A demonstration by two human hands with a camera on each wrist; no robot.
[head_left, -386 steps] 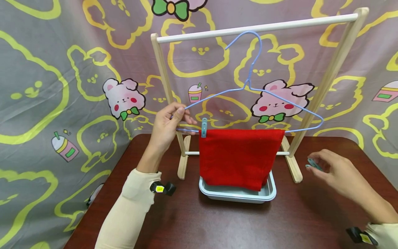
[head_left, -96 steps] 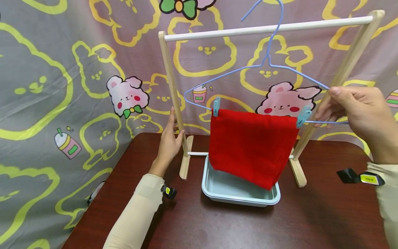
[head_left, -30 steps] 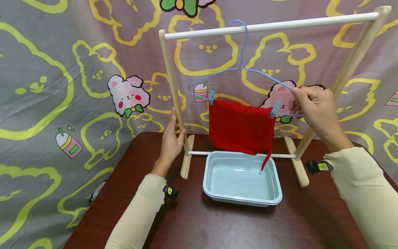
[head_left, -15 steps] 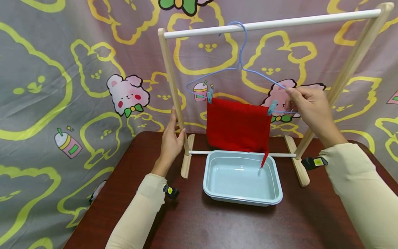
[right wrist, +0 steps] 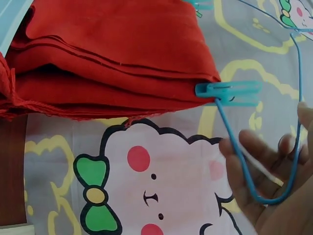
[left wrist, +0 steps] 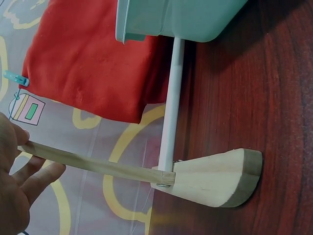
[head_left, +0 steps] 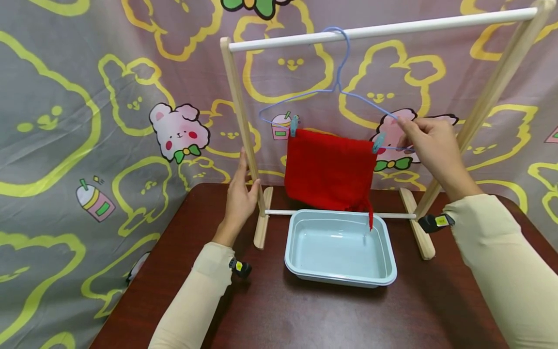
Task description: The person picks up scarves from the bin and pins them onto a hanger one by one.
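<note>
My right hand (head_left: 433, 145) pinches the right end of a blue wire clothes hanger (head_left: 364, 101). The hanger's hook lies over the white top rail (head_left: 405, 29) of a small wooden drying rack. A folded red cloth (head_left: 329, 167) hangs on the hanger's bottom wire, a clothespin (head_left: 294, 126) at its left corner and another clothespin (right wrist: 227, 92) at its right. With fingers extended, my left hand (head_left: 239, 201) rests against the rack's left post (head_left: 240, 106). In the left wrist view the post (left wrist: 93, 163) passes along the fingers of that hand.
A pale blue plastic basin (head_left: 340, 278) stands on the dark red table (head_left: 279, 315) below the cloth, whose loose end dangles over its back rim. The rack's feet (head_left: 417, 228) flank the basin. A patterned curtain (head_left: 131, 145) hangs close behind.
The second clothespin went from my right hand to the cloth's right corner. My left hand moved from hanger to post. The hanger shifted left, its hook now over the rail; the cloth rose off the basin.
</note>
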